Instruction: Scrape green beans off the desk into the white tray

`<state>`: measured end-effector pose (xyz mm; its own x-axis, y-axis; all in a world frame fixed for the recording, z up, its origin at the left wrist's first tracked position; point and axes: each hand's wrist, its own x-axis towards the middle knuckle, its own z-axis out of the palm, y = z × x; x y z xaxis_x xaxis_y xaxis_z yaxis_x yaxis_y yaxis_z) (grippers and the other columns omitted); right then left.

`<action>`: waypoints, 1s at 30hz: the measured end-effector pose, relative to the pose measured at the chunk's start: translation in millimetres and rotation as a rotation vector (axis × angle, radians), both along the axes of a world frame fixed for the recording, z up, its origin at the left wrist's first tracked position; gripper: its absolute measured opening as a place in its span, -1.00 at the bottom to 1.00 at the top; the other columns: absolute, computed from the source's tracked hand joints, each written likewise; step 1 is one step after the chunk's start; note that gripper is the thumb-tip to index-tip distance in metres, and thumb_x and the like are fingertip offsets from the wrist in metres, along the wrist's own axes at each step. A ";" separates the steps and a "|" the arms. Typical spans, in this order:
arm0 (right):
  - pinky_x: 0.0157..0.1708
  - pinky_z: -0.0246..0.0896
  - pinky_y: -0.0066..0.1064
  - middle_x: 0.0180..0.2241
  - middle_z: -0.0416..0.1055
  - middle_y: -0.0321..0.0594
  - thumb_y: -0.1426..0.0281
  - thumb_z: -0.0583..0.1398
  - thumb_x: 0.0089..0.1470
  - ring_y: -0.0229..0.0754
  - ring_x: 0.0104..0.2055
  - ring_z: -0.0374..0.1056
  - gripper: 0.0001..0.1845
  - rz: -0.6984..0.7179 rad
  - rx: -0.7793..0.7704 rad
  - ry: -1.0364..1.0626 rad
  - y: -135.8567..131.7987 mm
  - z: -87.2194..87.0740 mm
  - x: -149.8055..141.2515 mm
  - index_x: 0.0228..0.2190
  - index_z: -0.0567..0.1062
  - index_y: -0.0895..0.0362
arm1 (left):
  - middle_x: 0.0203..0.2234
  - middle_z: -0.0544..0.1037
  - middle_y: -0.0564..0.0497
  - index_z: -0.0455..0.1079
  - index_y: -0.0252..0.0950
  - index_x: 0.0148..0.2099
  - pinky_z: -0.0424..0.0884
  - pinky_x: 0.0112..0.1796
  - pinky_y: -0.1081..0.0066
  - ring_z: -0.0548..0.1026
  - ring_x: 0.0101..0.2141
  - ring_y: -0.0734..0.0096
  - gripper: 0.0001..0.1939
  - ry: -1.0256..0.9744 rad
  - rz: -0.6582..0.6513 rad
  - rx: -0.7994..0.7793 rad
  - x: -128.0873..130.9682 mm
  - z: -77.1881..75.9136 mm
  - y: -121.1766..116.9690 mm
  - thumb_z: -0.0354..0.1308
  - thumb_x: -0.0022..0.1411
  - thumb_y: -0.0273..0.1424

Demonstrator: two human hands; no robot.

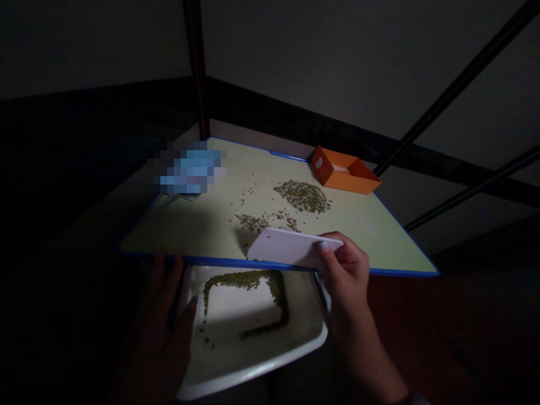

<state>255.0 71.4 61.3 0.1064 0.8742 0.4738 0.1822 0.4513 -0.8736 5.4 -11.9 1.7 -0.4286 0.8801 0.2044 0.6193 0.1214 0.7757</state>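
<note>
My right hand [348, 275] pinches a flat white scraper card [291, 248], held edge-down on the near side of a pale green table with a blue rim [198, 225]. Small green beans [302, 196] lie in a pile and loose scatter on the table just beyond the card. My left hand [166, 315] grips the left rim of a white tray [253, 365], held below the table's front edge. Inside the tray, more green beans [264, 289] line the walls.
An orange open box [343, 171] sits at the table's far right corner. A blurred blue object [192, 169] lies at the far left. Dark metal bars cross behind the table, and the surroundings are very dark.
</note>
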 end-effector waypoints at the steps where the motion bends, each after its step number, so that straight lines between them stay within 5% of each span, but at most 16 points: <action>1: -0.59 -0.01 -0.51 -0.62 0.29 -0.38 0.21 0.29 0.08 -0.32 -0.57 0.15 -0.71 0.002 0.003 -0.005 -0.6 0.1 0.8 -0.55 0.49 0.12 | 0.42 -0.08 0.24 0.09 0.10 0.30 -0.10 0.32 -0.01 -0.07 0.38 0.22 -0.40 -0.002 0.003 -0.009 0.3 0.1 0.0 -0.01 0.21 -0.07; 12: -0.58 0.00 -0.53 -0.60 0.30 -0.39 0.19 0.30 0.06 -0.34 -0.56 0.14 -0.70 -0.048 -0.054 0.074 4.6 0.2 -1.9 -0.54 0.49 0.14 | 0.42 -0.08 0.20 0.11 0.04 0.30 -0.10 0.32 -0.03 -0.07 0.38 0.21 -0.38 0.004 0.011 -0.025 -0.9 0.7 0.0 -0.02 0.20 -0.03; 22: -0.57 0.02 -0.58 -0.61 0.29 -0.41 0.29 0.30 0.10 -0.37 -0.56 0.14 -0.77 0.083 -0.027 0.019 -4.2 2.0 -6.2 -0.53 0.50 0.12 | 0.41 -0.10 0.31 0.07 0.19 0.28 -0.09 0.31 -0.09 -0.08 0.39 0.20 -0.41 -0.018 -0.003 0.004 -1.6 -4.8 2.4 0.01 0.20 -0.05; 30: -0.57 0.04 -0.54 -0.58 0.37 -0.37 0.29 0.27 0.11 -0.33 -0.55 0.20 -0.80 -0.059 0.046 0.001 1.7 3.3 -6.3 -0.49 0.53 0.12 | 0.41 -0.07 0.29 0.08 0.18 0.28 -0.06 0.30 -0.07 -0.04 0.38 0.19 -0.41 -0.004 0.009 0.022 -0.7 -2.7 0.3 0.00 0.20 -0.05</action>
<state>248.7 73.0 64.5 0.1574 0.8435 0.5135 0.2087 0.4798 -0.8522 4.7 -11.6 -1.0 -0.4373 0.8714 0.2221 0.6153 0.1099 0.7806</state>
